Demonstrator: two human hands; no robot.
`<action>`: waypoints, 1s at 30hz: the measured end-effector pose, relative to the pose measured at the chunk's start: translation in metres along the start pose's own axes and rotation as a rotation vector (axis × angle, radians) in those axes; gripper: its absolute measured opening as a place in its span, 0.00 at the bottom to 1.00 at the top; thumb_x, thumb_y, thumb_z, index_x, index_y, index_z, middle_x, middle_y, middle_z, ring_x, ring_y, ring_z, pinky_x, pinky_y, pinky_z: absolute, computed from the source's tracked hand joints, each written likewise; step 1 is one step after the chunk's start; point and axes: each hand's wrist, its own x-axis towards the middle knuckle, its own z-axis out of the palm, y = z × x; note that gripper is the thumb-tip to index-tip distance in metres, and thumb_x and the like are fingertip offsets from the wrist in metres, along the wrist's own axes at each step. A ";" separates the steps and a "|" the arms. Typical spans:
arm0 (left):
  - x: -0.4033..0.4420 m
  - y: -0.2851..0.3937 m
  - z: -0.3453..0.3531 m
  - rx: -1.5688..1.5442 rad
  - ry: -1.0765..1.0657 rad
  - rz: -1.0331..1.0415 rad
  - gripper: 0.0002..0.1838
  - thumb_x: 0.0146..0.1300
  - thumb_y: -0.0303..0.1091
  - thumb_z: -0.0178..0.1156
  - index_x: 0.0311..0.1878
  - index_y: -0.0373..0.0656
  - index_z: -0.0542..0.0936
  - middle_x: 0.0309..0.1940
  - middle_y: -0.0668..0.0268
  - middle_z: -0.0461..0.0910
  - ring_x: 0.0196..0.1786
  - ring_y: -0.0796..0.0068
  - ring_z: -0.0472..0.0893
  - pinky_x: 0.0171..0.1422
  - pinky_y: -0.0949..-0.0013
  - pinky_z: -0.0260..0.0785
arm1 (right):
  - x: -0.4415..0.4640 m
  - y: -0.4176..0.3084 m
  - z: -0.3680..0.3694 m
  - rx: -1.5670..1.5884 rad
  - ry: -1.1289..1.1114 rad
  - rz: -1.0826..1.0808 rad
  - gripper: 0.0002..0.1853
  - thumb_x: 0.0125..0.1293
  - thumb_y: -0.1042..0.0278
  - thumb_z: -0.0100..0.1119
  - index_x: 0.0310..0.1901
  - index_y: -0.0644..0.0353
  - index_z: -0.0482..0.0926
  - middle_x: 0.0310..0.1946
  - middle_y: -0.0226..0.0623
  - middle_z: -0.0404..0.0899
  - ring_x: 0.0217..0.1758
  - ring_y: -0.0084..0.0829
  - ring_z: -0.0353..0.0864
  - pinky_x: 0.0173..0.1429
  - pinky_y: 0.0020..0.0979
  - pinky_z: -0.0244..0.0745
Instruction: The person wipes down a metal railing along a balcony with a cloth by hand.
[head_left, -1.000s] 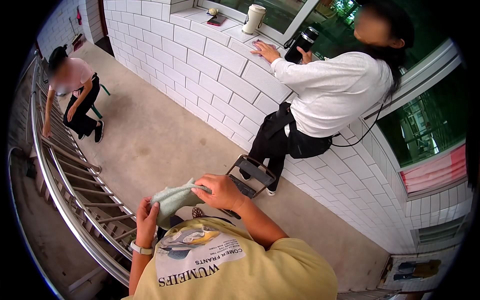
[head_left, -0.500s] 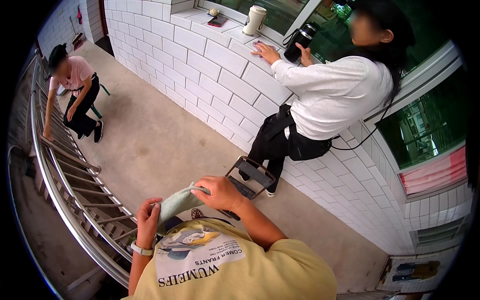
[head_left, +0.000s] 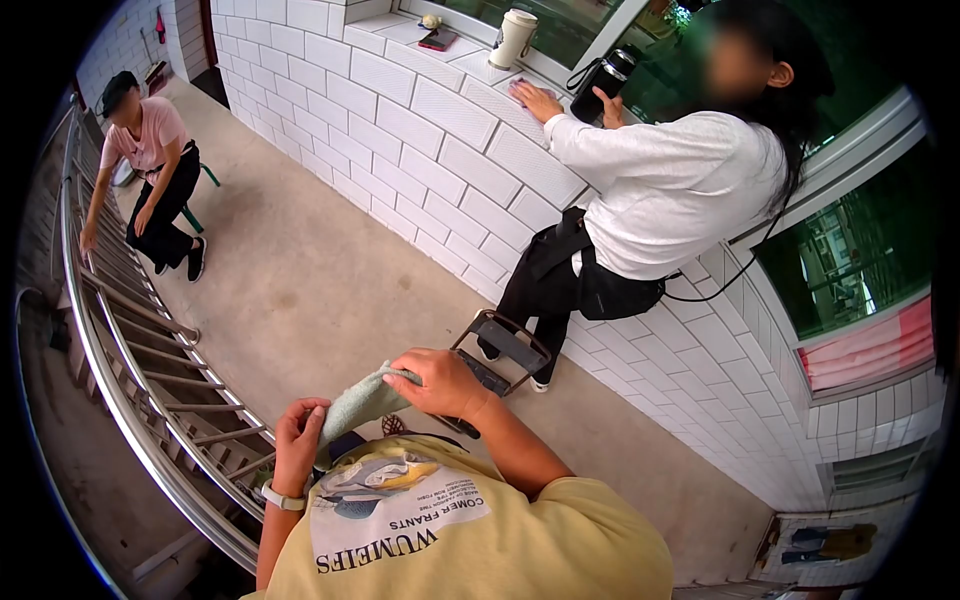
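Observation:
A pale green cloth [head_left: 357, 404] is stretched between my two hands in front of my yellow shirt. My left hand [head_left: 297, 430] grips its lower left end, fingers closed, a light watch band on that wrist. The upper right end is pinched in my right hand [head_left: 440, 381], with a small tip of cloth standing up beside the fingers. Part of the cloth is hidden behind my shirt front. Just beyond my right hand stands a small folding step stool [head_left: 500, 350] with a brown metal frame.
A metal railing [head_left: 150, 450] runs along my left. Right, a person in a white top [head_left: 680, 190] wipes the tiled ledge, holding a black thermos [head_left: 603, 85]; a white cup [head_left: 513, 40] and phone [head_left: 438, 39] lie there. A person in pink [head_left: 150, 150] sits by the railing.
My hands and the cloth stay nearly in place. The seated person's hand has moved up along the railing. The other person's wiping hand has shifted slightly on the ledge.

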 end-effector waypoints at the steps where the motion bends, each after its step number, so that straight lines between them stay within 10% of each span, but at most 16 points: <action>1: 0.000 0.000 0.000 0.013 -0.002 0.001 0.07 0.69 0.30 0.56 0.45 0.38 0.79 0.32 0.75 0.76 0.33 0.89 0.71 0.38 0.83 0.62 | 0.000 0.000 0.000 0.004 0.000 0.001 0.10 0.61 0.60 0.62 0.33 0.58 0.79 0.30 0.40 0.82 0.32 0.45 0.81 0.36 0.40 0.77; 16: -0.014 0.029 0.010 0.294 -0.184 0.102 0.22 0.50 0.30 0.73 0.49 0.37 0.79 0.34 0.69 0.81 0.37 0.80 0.76 0.43 0.75 0.70 | 0.000 0.002 -0.001 -0.007 0.015 -0.003 0.10 0.61 0.61 0.63 0.33 0.59 0.80 0.30 0.41 0.82 0.32 0.45 0.81 0.36 0.39 0.77; 30: -0.010 0.027 0.011 0.544 -0.189 0.099 0.19 0.52 0.26 0.68 0.48 0.39 0.79 0.28 0.60 0.83 0.30 0.75 0.80 0.39 0.71 0.72 | 0.000 0.000 -0.006 -0.011 -0.037 0.067 0.10 0.61 0.60 0.62 0.33 0.59 0.79 0.30 0.42 0.82 0.33 0.46 0.81 0.36 0.40 0.76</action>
